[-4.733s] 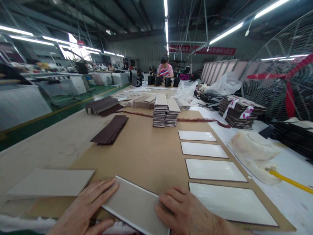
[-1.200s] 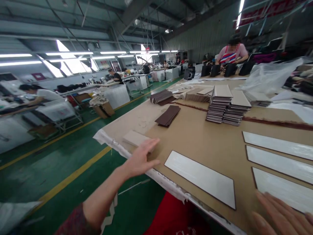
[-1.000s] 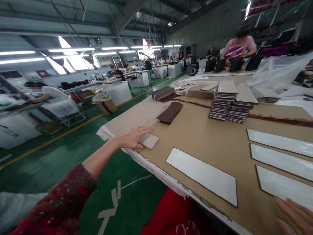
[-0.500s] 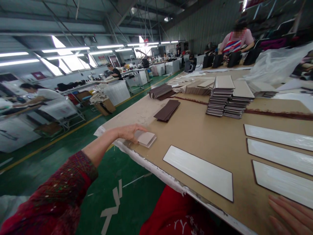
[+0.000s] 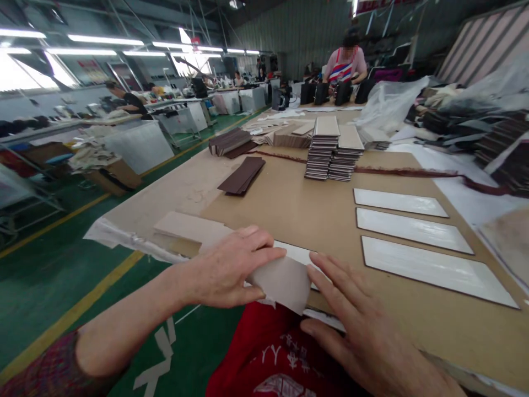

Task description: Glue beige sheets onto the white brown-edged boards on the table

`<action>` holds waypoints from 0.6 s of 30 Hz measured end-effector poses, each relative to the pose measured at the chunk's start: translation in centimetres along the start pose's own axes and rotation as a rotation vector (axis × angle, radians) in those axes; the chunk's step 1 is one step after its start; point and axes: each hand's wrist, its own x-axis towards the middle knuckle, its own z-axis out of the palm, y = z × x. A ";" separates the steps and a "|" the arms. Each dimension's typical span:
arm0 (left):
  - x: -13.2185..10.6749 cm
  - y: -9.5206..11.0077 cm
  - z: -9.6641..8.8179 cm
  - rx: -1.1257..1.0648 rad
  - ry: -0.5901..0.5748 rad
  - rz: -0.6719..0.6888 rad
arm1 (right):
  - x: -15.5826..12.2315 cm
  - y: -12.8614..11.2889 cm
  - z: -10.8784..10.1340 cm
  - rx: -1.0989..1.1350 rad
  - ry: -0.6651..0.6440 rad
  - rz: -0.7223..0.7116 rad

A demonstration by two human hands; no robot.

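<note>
My left hand (image 5: 229,267) is closed on a thin beige strip (image 5: 283,282), thumb and fingers pinching it near the table's front edge. The strip is slightly bent and tilted. My right hand (image 5: 363,317) is open at its right end, fingers stretched and thumb apart, with fingertips at or very close to its edge. Partly hidden beneath lies a white-faced panel (image 5: 295,251) with a dark border. Left of my left hand, more beige strips (image 5: 184,225) lie spread on the table. To the right are three similar white-faced panels (image 5: 433,270) in a row.
Dark brown strips (image 5: 242,175) lie mid-table. Behind them stand stacked panels (image 5: 322,149) and a brown pile (image 5: 231,142). Clear plastic sheeting (image 5: 390,105) is at the back right. A co-worker (image 5: 345,63) stands at the far end among black items.
My left hand has brought a beige strip from the left over to the white-faced panel in front of me. My right hand has come in to its right end. The view has turned right.
</note>
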 end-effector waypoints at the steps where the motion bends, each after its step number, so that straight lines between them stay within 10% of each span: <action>1: 0.5 0.7 0.5 -0.014 0.019 0.017 | 0.2 -0.1 0.1 0.004 -0.029 -0.004; 13: 2.1 1.5 2.0 -0.010 0.170 0.054 | -0.9 1.8 -0.1 -0.128 -0.029 -0.012; 18: -1.7 -1.7 2.2 -0.081 0.341 -0.252 | -2.5 5.4 -3.7 -0.074 0.167 0.296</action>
